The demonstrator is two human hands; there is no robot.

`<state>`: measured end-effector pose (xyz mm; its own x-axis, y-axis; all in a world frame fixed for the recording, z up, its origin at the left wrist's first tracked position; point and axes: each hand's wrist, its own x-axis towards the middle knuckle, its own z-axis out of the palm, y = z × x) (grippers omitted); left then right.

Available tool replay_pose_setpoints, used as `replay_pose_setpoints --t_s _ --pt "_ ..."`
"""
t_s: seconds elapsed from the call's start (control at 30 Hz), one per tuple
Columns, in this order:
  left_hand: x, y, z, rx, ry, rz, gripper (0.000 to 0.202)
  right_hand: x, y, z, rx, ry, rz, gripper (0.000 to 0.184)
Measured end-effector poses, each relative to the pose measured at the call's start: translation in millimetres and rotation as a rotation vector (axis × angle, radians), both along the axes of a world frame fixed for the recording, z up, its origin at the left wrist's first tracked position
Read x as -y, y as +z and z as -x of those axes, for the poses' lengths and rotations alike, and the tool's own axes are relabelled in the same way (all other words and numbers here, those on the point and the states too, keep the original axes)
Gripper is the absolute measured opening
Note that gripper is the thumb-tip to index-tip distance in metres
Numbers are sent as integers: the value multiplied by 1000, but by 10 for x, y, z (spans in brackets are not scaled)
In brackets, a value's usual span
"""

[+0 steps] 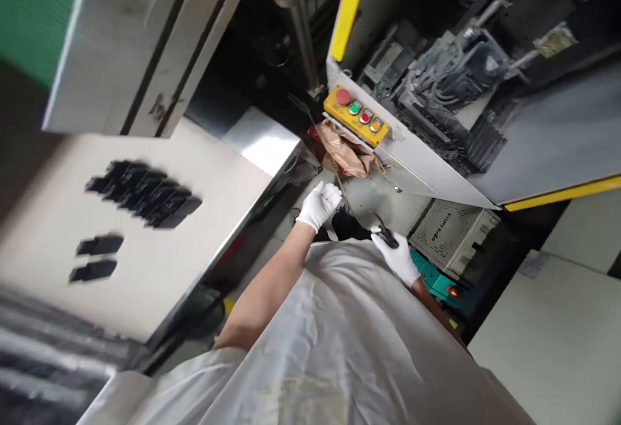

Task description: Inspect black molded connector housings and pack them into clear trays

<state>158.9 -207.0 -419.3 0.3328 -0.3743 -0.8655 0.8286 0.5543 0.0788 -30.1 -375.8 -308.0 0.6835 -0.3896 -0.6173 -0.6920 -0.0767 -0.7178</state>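
Note:
My left hand [320, 206], in a white glove, is raised in front of my body with its fingers curled in. A thin brownish strip shows beside its fingertips; whether the hand grips anything I cannot make out. My right hand [395, 253], also gloved in white, is closed around a small black object [387, 237] with a thin, curved, dark piece sticking up from it. Its exact kind is unclear. The two hands are apart, the right one near a boxy unit with printed lettering [441, 231].
Several black parts [145, 192] lie in a cluster on a pale table [233, 218] at left, with two more black parts [97, 257] below. A yellow button box [356, 116] is fixed to an open machine [412, 160]. Crumpled brown paper [349, 150] sits beneath it.

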Motion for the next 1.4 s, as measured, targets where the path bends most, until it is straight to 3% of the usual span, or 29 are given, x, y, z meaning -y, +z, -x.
replay_pose_setpoints --t_s 0.07,0.13,0.27,0.33,0.4,0.57,0.73,0.93,1.17,1.3,1.37,1.4 --pt "-195 178 179 2 229 -39 37 280 -10 -393 27 293 -5 42" --pt "-253 338 302 4 464 -58 41 594 12 -874 12 694 62 35" --pt "-73 430 439 -74 871 -74 50 1076 135 -1862 -177 1596 535 34" --pt "121 386 512 -138 1001 -95 52 1191 226 -2268 -220 1865 712 40" --pt "366 336 598 -205 1094 -93 53 1233 319 -2609 -248 2001 755 43" --pt "988 290 718 -352 1253 -33 52 1145 481 -3329 -307 2107 835 48" --pt "1404 220 548 -426 1312 36 53 989 488 -3796 -313 2224 931 53" --pt "1690 123 377 -428 1293 101 56 944 296 -3861 -266 2238 894 54" --pt "1741 109 371 -336 1197 198 51 1038 93 -3960 -303 2249 884 47" --pt "1783 214 549 -178 1125 152 27 1213 -64 -3917 -306 2119 599 29" --pt "1847 277 597 -41 1005 -46 51 1275 -165 -3737 -237 1883 359 25" --pt "1889 312 580 46 880 -186 69 1273 -213 -3610 -184 1718 243 28"
